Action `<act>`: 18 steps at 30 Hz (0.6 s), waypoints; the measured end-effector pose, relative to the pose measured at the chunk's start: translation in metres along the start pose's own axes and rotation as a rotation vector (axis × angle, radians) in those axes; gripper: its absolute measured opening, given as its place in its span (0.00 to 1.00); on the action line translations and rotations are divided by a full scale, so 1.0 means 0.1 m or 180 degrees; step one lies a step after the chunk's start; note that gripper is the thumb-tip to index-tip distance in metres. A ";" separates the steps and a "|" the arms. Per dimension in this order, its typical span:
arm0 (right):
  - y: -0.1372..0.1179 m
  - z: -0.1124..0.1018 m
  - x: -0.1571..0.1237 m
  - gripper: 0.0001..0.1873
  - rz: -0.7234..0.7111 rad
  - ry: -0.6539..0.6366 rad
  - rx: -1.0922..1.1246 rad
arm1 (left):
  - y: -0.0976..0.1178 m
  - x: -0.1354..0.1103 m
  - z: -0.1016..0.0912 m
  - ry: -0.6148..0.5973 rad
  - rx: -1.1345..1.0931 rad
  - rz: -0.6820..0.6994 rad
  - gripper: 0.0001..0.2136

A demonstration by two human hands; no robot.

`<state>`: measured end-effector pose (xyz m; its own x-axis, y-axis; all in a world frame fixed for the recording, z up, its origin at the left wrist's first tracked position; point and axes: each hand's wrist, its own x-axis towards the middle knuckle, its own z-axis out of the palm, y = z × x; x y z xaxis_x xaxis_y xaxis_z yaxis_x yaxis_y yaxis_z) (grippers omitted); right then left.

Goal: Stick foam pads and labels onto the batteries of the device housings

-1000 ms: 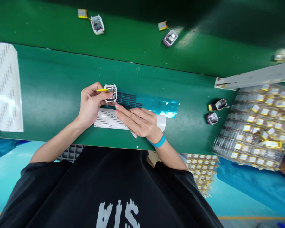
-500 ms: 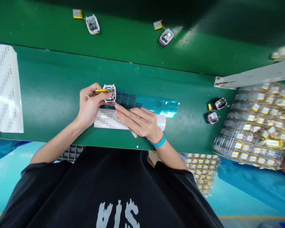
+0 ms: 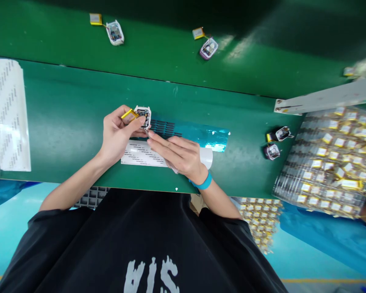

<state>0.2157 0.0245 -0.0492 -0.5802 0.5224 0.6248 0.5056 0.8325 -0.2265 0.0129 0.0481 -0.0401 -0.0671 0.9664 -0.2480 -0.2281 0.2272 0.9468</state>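
Note:
My left hand (image 3: 117, 132) is closed around an open white smartwatch case (image 3: 149, 116), with its thumb over the circuit board inside. A yellow-edged battery (image 3: 129, 116) sticks out from the case, between thumb and forefinger, tilted so its flat face shows. My right hand (image 3: 181, 154), a blue band at the wrist, pinches slim metal tweezers (image 3: 146, 132) whose tip meets the lower edge of the case. Most of the tweezers is hidden under the fingers. Below the hands lies a printed white adhesive sheet (image 3: 140, 154); behind them is a blue film with black strips (image 3: 198, 134).
At the far side, two open watch cases (image 3: 115, 32) (image 3: 209, 48) lie with batteries attached. Two dark cases (image 3: 282, 133) (image 3: 272, 151) rest at right, beside stacked clear trays of batteries (image 3: 326, 162). A white bar (image 3: 323, 97) juts in there. Printed white sheets (image 3: 10, 114) lie at left.
The battery has turned from edge-on to showing its flat face. The watch case has shifted slightly right and up. The cases on the far green strip have slid a little left.

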 end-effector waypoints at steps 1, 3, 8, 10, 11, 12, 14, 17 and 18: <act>0.00 0.01 0.01 0.15 0.0047 0.0050 0.0027 | -0.02 0.00 0.00 -0.0001 0.0033 -0.0011 0.16; 0.00 0.03 0.01 0.15 0.0083 0.0130 0.0082 | -0.04 0.01 0.00 -0.0032 0.0079 -0.0033 0.18; 0.02 0.01 0.00 0.15 0.0174 0.0244 0.0176 | -0.08 0.02 -0.01 -0.0101 0.0287 0.0060 0.19; 0.03 0.00 0.00 0.14 0.0202 0.0178 0.0169 | -0.09 0.02 -0.02 -0.0094 0.0303 0.0073 0.18; 0.03 0.00 0.01 0.13 0.0216 0.0134 0.0131 | -0.10 0.03 -0.02 -0.0091 0.0288 0.0063 0.18; 0.04 -0.01 0.01 0.12 0.0237 0.0099 0.0072 | -0.11 0.03 -0.03 -0.0087 0.0270 0.0057 0.18; 0.05 -0.02 0.00 0.12 0.0272 0.0081 -0.0035 | -0.13 0.05 -0.04 -0.0080 0.0281 0.0093 0.17; 0.07 -0.02 -0.01 0.15 0.0206 0.0185 -0.0015 | -0.19 0.12 -0.08 0.0014 0.0473 0.0381 0.17; 0.08 -0.01 -0.02 0.16 0.0175 0.0228 0.0010 | -0.21 0.18 -0.12 0.0082 0.0590 0.0537 0.18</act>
<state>0.2217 0.0300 -0.0515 -0.5044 0.5529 0.6632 0.5333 0.8036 -0.2643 0.0053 0.0592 -0.0670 -0.1144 0.9897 -0.0862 -0.0298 0.0833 0.9961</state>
